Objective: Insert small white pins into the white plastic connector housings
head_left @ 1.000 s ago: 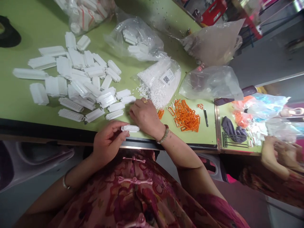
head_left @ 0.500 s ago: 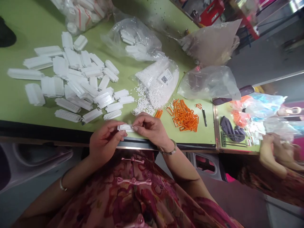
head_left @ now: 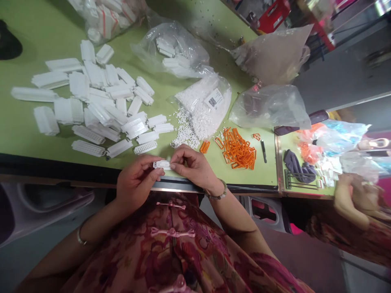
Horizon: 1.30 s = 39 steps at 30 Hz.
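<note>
Over the table's front edge, my left hand (head_left: 136, 179) is closed on the left end of a small white slotted plastic piece (head_left: 161, 164). At its right end the thumb and fingertips of my right hand (head_left: 194, 167) are pinched against it; whether they also hold a tiny part is hidden. Just beyond lie small white plastic bits (head_left: 185, 136), spilled from a clear bag (head_left: 210, 99) with a printed label. Orange rectangular plastic frames (head_left: 240, 150) are heaped to the right, and a few more orange frames (head_left: 204, 146) lie close to my right hand.
Many white plastic pieces (head_left: 100, 97) are spread over the green table at left. Clear bags (head_left: 172, 49) stand behind. A thin black tool (head_left: 263, 151) lies right of the orange heap. Another person's hands (head_left: 354, 193) are at the neighbouring table.
The white piece has tilted slightly and shifted a little to the right in my hands. Both hands keep nearly the same grip; the things on the table have not been moved.
</note>
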Each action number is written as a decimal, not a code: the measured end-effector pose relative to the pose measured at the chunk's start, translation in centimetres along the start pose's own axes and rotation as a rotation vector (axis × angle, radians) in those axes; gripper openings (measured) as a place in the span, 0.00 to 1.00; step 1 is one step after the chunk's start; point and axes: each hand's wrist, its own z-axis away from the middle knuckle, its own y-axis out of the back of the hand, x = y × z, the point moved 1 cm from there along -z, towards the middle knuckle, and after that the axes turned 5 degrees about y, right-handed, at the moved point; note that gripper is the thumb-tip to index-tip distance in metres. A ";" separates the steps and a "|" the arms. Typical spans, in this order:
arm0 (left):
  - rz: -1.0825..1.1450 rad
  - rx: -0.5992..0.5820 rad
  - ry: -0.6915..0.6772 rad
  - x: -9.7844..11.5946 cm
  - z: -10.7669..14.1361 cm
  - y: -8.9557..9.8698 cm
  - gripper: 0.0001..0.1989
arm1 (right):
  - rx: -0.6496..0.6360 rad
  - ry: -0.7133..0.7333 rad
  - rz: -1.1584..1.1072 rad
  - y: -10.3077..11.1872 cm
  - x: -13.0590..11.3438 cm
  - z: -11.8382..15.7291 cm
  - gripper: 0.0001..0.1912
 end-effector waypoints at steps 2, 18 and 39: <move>-0.016 -0.007 -0.029 -0.2 0.1 0.2 0.09 | 0.001 -0.044 -0.049 -0.1 -0.1 0.0 0.09; -0.010 -0.018 -0.072 -0.4 0.5 0.1 0.08 | 0.030 0.193 0.813 1.6 0.8 -1.3 0.09; -0.012 -0.002 -0.007 0.2 0.4 0.1 0.09 | -0.082 0.087 0.733 1.1 -1.2 -4.8 0.08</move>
